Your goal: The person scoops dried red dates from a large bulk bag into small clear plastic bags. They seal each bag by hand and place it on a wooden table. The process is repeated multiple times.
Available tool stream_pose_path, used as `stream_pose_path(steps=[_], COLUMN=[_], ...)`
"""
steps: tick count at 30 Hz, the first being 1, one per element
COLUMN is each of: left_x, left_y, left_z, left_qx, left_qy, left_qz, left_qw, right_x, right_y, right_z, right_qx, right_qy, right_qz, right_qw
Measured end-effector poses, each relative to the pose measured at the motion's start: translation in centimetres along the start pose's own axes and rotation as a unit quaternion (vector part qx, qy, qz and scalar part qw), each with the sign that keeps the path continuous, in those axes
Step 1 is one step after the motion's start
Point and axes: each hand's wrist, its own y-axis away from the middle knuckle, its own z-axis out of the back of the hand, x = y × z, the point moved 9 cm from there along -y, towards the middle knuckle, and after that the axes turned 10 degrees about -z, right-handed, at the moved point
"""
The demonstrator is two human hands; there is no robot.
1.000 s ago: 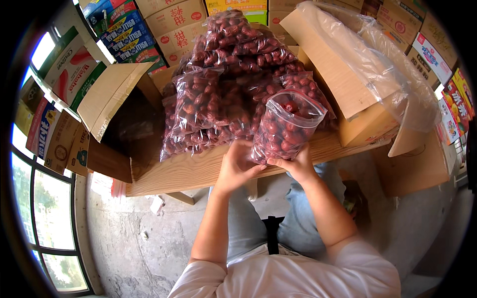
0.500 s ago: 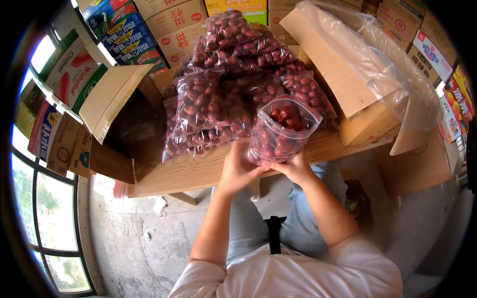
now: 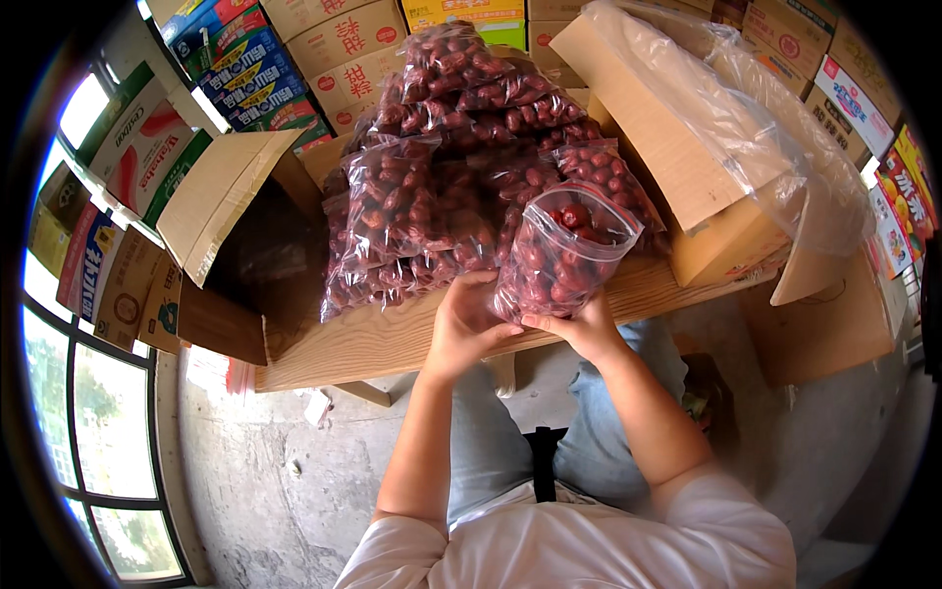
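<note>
We have a clear bag (image 3: 559, 270) of red dates (image 3: 574, 217) over the near edge of the wooden table (image 3: 353, 348), its mouth gaping. It looks well filled, so we judge the filling largely done; the mouth is not yet closed. Our left hand (image 3: 466, 324) cups its lower left side and our right hand (image 3: 589, 332) its lower right, thumbs toward us; both grasp it, though some fingers are hidden behind the plastic. On the middle of the table, a pile of filled bags (image 3: 392, 201) is heaped high; several look closed, but we cannot tell for every one. An open cardboard box (image 3: 226, 196) stands at the table's left end, its inside dark, and another box (image 3: 667, 128), draped with plastic sheeting (image 3: 819, 196), at its right end. Stacked cartons (image 3: 343, 59) rise beyond the table's far side.
</note>
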Motion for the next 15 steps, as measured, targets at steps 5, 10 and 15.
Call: stream_pose_path(steps=[5, 10, 15], left_x=[0.4, 0.9, 0.8], left_y=[0.0, 0.3, 0.9], left_z=[-0.2, 0.3, 1.5], left_qx=[0.036, 0.027, -0.027], left_qy=[0.028, 0.062, 0.023], left_qz=[0.019, 0.034, -0.017], left_qw=[0.999, 0.997, 0.999], right_x=[-0.1, -0.6, 0.2], right_y=[0.1, 0.1, 0.1], right_z=[0.0, 0.5, 0.8], right_qx=[0.007, 0.009, -0.012], right_qy=[-0.009, -0.044, -0.084], right_qz=[0.005, -0.022, 0.012], right_qw=[1.000, 0.999, 0.996])
